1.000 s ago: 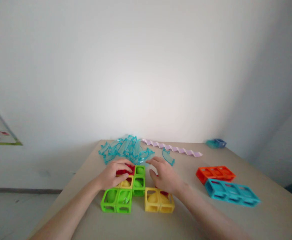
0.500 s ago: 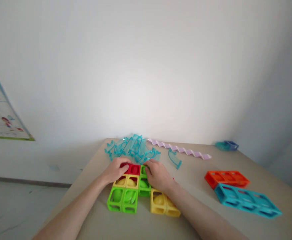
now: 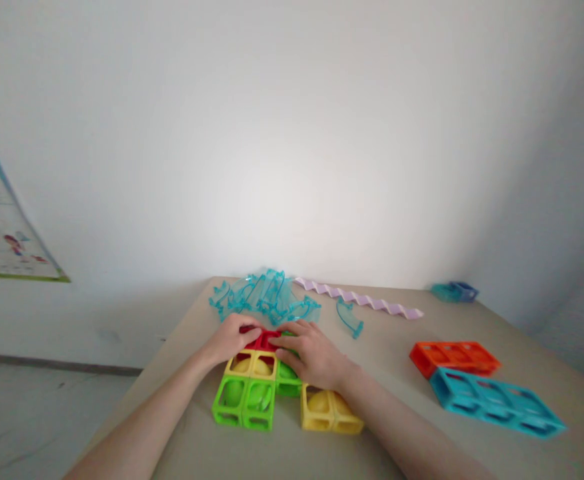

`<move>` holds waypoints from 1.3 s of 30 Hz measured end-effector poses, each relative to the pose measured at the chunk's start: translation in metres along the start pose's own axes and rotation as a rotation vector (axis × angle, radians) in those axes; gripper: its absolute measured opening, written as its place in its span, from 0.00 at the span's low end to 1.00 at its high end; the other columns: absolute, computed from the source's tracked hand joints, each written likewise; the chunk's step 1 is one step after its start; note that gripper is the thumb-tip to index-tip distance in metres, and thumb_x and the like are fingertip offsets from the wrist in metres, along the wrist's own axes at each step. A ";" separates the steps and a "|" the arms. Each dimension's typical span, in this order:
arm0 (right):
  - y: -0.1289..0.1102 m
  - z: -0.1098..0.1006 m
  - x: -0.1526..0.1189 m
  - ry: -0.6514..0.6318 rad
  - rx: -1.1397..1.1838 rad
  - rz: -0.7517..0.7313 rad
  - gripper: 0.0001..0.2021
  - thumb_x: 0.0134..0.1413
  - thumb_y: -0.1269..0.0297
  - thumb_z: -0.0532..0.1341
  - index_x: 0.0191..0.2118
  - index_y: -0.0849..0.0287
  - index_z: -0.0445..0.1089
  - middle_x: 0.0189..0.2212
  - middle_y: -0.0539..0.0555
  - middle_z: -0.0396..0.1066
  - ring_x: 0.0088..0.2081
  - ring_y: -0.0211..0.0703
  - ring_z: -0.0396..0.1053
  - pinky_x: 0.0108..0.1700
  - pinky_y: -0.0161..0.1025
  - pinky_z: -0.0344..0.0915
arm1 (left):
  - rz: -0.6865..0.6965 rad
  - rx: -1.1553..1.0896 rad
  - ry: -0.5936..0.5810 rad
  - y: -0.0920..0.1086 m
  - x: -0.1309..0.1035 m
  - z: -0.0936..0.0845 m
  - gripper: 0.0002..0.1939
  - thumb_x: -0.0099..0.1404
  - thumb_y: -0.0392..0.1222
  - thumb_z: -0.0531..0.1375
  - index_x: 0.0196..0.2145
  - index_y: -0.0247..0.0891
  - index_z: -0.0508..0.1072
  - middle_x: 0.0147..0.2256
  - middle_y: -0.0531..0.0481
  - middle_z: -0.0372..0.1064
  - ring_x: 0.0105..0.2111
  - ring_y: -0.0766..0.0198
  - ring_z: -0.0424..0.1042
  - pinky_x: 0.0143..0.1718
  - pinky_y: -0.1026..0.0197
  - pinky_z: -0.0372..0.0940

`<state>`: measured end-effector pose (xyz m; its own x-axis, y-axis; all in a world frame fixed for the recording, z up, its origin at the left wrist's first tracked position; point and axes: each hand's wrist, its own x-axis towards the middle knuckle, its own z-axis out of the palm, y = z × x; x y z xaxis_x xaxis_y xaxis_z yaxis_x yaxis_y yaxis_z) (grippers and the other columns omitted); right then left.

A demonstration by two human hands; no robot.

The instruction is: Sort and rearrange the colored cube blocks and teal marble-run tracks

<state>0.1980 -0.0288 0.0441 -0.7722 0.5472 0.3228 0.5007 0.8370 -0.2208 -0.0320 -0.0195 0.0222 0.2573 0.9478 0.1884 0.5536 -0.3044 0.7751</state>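
On the table, red blocks (image 3: 267, 340) form the back row of a joined group, with yellow blocks (image 3: 252, 365) and green blocks (image 3: 245, 402) in front of them. My left hand (image 3: 232, 338) grips the red blocks at their left end, thumb on top. My right hand (image 3: 313, 353) reaches over the green block column (image 3: 288, 380) beside them, its fingertips on the right part of the red blocks. That hand covers part of the green column. A yellow double block (image 3: 329, 410) lies under my right wrist, at the column's front right.
Translucent teal curved pieces (image 3: 269, 297) are heaped behind the blocks, with one loose piece (image 3: 349, 319) to their right. A lilac zigzag strip (image 3: 359, 298) lies near the wall. Orange (image 3: 455, 357) and turquoise (image 3: 497, 400) block rows sit at right; a blue block (image 3: 463, 291) stands farther back.
My right hand has shifted left, its fingers moving from the green column onto the red blocks. My left hand stays on the red blocks, and the joined group has moved very slightly.
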 end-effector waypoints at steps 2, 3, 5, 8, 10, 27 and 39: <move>0.000 0.000 0.000 -0.036 -0.010 0.010 0.17 0.66 0.57 0.51 0.54 0.49 0.69 0.47 0.57 0.68 0.47 0.47 0.64 0.51 0.46 0.59 | 0.005 0.020 0.008 -0.001 0.001 0.000 0.12 0.60 0.42 0.58 0.35 0.35 0.80 0.34 0.46 0.79 0.35 0.57 0.75 0.40 0.59 0.65; 0.000 0.000 0.000 -0.045 -0.021 0.015 0.18 0.66 0.57 0.50 0.57 0.48 0.67 0.48 0.57 0.67 0.47 0.48 0.64 0.51 0.46 0.58 | 0.009 0.022 0.011 -0.001 0.001 0.000 0.12 0.60 0.42 0.58 0.35 0.35 0.80 0.35 0.46 0.79 0.36 0.57 0.74 0.41 0.59 0.65; 0.000 0.001 0.001 -0.064 -0.047 0.020 0.20 0.66 0.57 0.49 0.62 0.46 0.60 0.50 0.58 0.65 0.49 0.48 0.62 0.52 0.47 0.57 | 0.016 0.017 0.019 -0.003 0.002 0.000 0.12 0.61 0.41 0.58 0.36 0.35 0.80 0.36 0.46 0.79 0.37 0.56 0.75 0.42 0.58 0.64; 0.001 0.002 0.002 -0.123 -0.064 0.008 0.22 0.67 0.58 0.48 0.64 0.42 0.55 0.50 0.59 0.63 0.50 0.49 0.61 0.52 0.47 0.57 | 0.009 -0.005 0.050 -0.007 0.003 0.002 0.11 0.60 0.40 0.58 0.35 0.36 0.80 0.36 0.46 0.79 0.38 0.56 0.75 0.44 0.58 0.64; 0.001 0.001 0.003 -0.153 -0.055 0.000 0.22 0.67 0.59 0.48 0.64 0.41 0.54 0.50 0.59 0.63 0.51 0.49 0.61 0.53 0.47 0.56 | 0.006 -0.028 0.089 -0.008 0.003 0.004 0.11 0.60 0.39 0.58 0.35 0.36 0.81 0.36 0.46 0.79 0.38 0.55 0.75 0.45 0.57 0.64; 0.000 -0.002 0.004 -0.144 0.009 -0.065 0.21 0.64 0.62 0.54 0.61 0.37 0.60 0.58 0.56 0.57 0.58 0.49 0.59 0.58 0.47 0.54 | 0.170 -0.287 0.520 0.008 -0.004 0.006 0.10 0.61 0.44 0.62 0.37 0.39 0.81 0.33 0.47 0.76 0.33 0.62 0.72 0.36 0.63 0.64; 0.001 0.002 0.001 0.009 0.028 0.113 0.24 0.62 0.60 0.54 0.61 0.61 0.59 0.47 0.62 0.70 0.49 0.50 0.67 0.52 0.44 0.60 | -0.223 -1.122 0.480 0.012 0.005 -0.004 0.10 0.47 0.41 0.70 0.25 0.31 0.78 0.24 0.46 0.76 0.24 0.64 0.73 0.27 0.63 0.68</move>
<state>0.1967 -0.0276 0.0428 -0.7077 0.6382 0.3031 0.5730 0.7694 -0.2821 -0.0274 -0.0184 0.0344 -0.2019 0.9794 0.0049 -0.4965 -0.1067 0.8614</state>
